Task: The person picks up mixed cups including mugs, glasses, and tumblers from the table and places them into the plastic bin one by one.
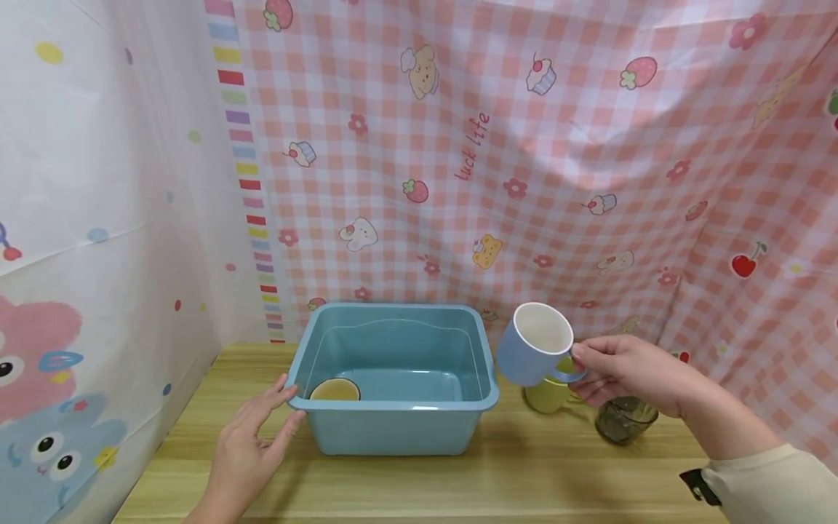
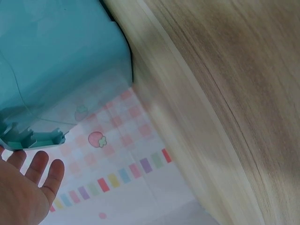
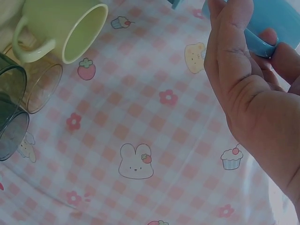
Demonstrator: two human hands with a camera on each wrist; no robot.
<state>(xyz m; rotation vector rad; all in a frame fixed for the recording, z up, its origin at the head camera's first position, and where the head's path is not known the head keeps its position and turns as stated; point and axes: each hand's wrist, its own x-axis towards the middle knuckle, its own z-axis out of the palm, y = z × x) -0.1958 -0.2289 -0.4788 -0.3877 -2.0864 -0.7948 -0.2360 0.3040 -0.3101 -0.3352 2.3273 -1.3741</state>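
A blue mug [image 1: 527,356] with a white inside hangs tilted just right of the basin, its handle gripped by my right hand [image 1: 631,372]. In the right wrist view the fingers [image 3: 236,61] curl about that handle. My left hand [image 1: 252,444] touches the left rim of the teal plastic basin [image 1: 393,429], its fingers fairly straight and the thumb apart. Inside the basin, at the front left, lies a yellowish cup [image 1: 335,391], partly hidden by the front wall. Behind and below the blue mug stands a yellow-green mug [image 1: 547,397], partly covered by it.
A dark clear glass [image 1: 622,426] stands on the wooden table [image 1: 524,480] under my right wrist. The right wrist view also shows an amber clear glass [image 3: 44,84] beside the yellow-green mug. Patterned cloth [image 1: 393,145] hangs behind the table and along both sides.
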